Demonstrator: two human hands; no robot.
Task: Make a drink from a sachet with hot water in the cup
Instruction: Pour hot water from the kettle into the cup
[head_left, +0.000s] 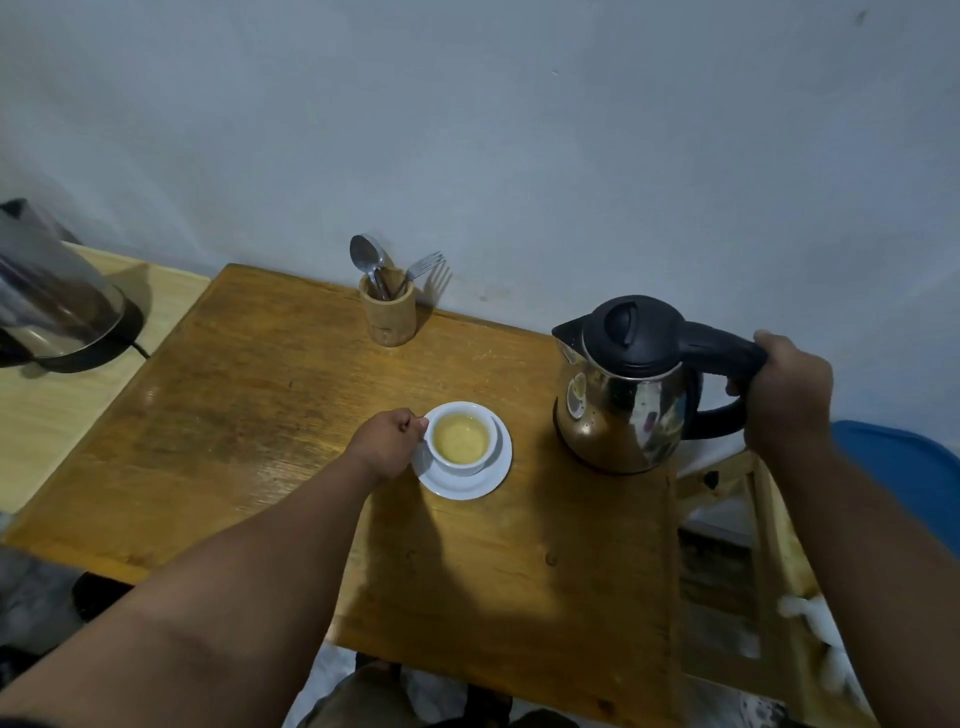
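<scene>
Two hands busy: left hand (392, 439) pinching the handle of the cup (461, 439), right hand (787, 392) wrapped tight round the handle of the kettle (631, 395). Cup on a saucer (470, 483) mid-table (260, 415), holding pale yellow liquid nearly to the rim. Kettle upright, base on the table just right of the saucer, spout toward the cup, lid shut. No sachet anywhere in view. Water poured, powder probably in already. Stirring likely left: spoon (366, 257) and fork (423, 267) standing unused in a holder (388, 314) by the wall.
</scene>
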